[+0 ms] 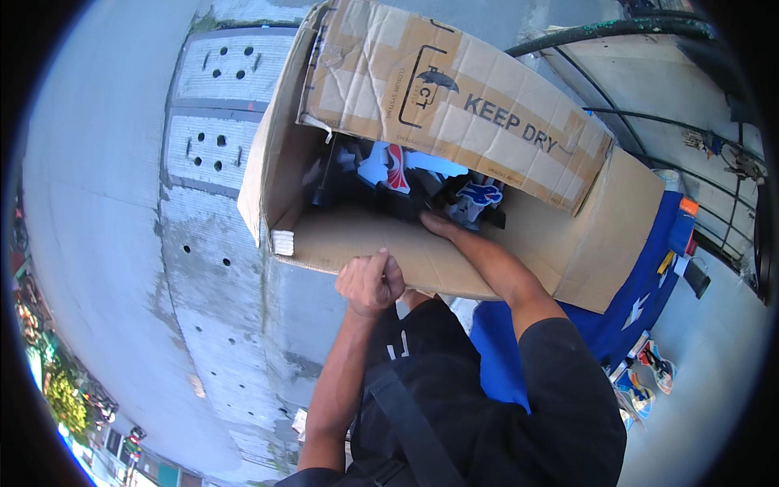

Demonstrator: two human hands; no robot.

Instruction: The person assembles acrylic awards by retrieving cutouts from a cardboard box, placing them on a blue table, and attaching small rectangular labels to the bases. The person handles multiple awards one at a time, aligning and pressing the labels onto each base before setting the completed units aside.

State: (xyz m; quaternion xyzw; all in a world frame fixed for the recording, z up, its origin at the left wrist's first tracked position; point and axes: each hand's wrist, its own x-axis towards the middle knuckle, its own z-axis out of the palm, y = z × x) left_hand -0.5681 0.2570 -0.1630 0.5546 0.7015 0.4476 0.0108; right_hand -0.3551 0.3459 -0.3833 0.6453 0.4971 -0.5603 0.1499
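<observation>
A large cardboard box (365,243) lies in front of me with its opening facing me and its printed upper flap (357,81) raised. My right hand (438,225) reaches inside, its fingers lost in the dark. Close to it is a blue-and-white cut-out piece (480,193). Deeper in the box I see a red-and-white piece (397,169) among light blue and white pieces (438,163). My left hand (371,282) is closed in a fist at the box's near edge. Whatever it may hold is hidden, and I cannot tell if it touches the cardboard.
A blue cloth (503,357) spreads to the right of the box, with small items on it. Colourful printed pieces (641,381) lie beyond it at lower right. Metal bars (625,114) stand at upper right. Concrete slabs with holes (215,150) run along the ground at left.
</observation>
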